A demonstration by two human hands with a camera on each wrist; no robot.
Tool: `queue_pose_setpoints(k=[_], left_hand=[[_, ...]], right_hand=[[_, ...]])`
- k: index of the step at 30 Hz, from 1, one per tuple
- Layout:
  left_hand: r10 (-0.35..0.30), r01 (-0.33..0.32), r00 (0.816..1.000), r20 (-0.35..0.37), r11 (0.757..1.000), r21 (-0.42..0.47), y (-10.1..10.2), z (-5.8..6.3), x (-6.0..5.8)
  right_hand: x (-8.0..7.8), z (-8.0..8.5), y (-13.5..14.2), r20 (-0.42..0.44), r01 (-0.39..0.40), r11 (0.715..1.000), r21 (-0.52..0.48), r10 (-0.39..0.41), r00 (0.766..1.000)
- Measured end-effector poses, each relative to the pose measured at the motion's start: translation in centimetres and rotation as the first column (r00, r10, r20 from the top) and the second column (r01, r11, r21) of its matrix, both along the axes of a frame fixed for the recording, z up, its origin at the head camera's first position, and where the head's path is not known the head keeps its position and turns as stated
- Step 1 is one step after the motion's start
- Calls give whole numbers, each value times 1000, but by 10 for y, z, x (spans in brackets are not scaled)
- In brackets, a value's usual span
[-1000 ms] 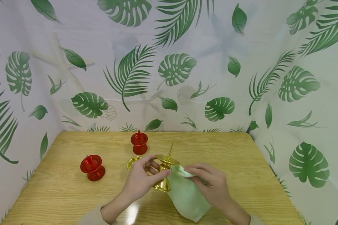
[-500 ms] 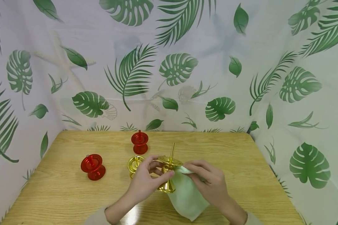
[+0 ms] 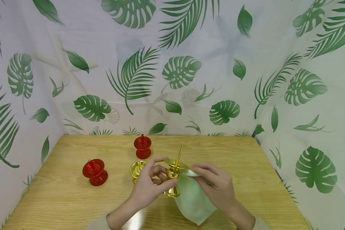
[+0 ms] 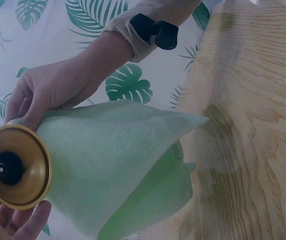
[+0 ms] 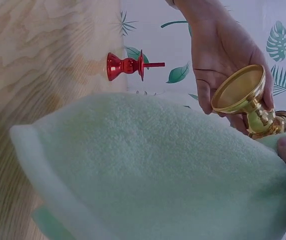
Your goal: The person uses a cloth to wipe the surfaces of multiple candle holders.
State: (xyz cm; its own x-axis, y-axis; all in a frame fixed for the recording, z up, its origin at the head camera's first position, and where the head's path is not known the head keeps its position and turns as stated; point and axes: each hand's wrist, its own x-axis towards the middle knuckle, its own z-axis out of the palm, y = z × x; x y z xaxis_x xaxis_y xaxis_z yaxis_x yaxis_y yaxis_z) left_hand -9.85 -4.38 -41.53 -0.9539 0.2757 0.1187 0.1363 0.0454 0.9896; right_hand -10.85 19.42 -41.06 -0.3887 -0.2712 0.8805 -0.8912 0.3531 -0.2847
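Observation:
In the head view my left hand [image 3: 145, 187] grips a shiny gold candle holder [image 3: 173, 174] by its waist, thumb in front and fingers behind. Its thin spike points up, leaning slightly right. My right hand [image 3: 217, 187] pinches a pale green cloth [image 3: 194, 199] right at the edge of the holder's round plate, and the rest of the cloth hangs down. The left wrist view looks into the holder's hollow flared base [image 4: 40, 170], beside the draped cloth [image 4: 107, 150]. In the right wrist view the fluffy cloth [image 5: 148, 160] covers much of the foreground.
A second gold candle holder [image 3: 135, 169] stands behind my left hand, partly hidden by it. Two red candle holders stand on the wooden table [image 3: 60, 198], one red holder [image 3: 95, 172] at left and another red holder [image 3: 142, 148] farther back. Leaf-patterned curtains [image 3: 184, 121] border the table.
The gold candle holder and my left hand have shifted slightly right, uncovering more of the second gold holder. My right hand keeps its pinch on the cloth at the plate's edge.

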Motion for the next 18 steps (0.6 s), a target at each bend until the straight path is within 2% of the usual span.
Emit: queue_pose_setpoints(k=[4,8,13,18], left_hand=[[76,-76,997,12,997,-9,4,-1,2],[151,-150,989,-3,985,-86,8,-4,4],[193,-199,980,-53,960,-198,10,-6,4],[211,-234,971,-113,934,-271,10,-6,3]], right_hand=[[-1,0,-1,-42,23,999,21,-22,999],[-1,4,-5,-118,52,996,67,-44,992],[1,12,-14,-191,116,985,130,-90,978],[1,18,-23,-186,155,969,192,-119,975]])
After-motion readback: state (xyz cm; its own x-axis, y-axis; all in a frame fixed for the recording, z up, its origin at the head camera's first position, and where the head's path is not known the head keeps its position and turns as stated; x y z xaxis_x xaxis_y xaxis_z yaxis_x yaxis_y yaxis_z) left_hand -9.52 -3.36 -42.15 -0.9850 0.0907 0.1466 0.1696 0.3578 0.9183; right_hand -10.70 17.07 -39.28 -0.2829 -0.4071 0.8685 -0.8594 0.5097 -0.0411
